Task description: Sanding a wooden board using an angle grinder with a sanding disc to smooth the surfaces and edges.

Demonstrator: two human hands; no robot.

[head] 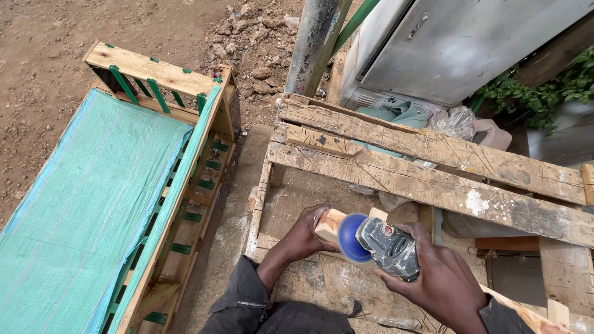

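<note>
My left hand (307, 233) grips the end of a short pale wooden block (330, 223), held over a rough plank workbench (433, 179). My right hand (436, 278) holds a grey angle grinder (388, 245) with a blue disc (351, 238). The disc presses against the side of the block. Both hands sit at the near edge of the bench, close together, with dark sleeves showing below them.
A wooden crate frame with green straps and a green woven sheet (93, 198) stands to the left on bare dirt. A metal pole (314, 43), a grey metal cabinet (458, 43), rubble (253, 37) and green plants (544, 86) lie beyond the bench.
</note>
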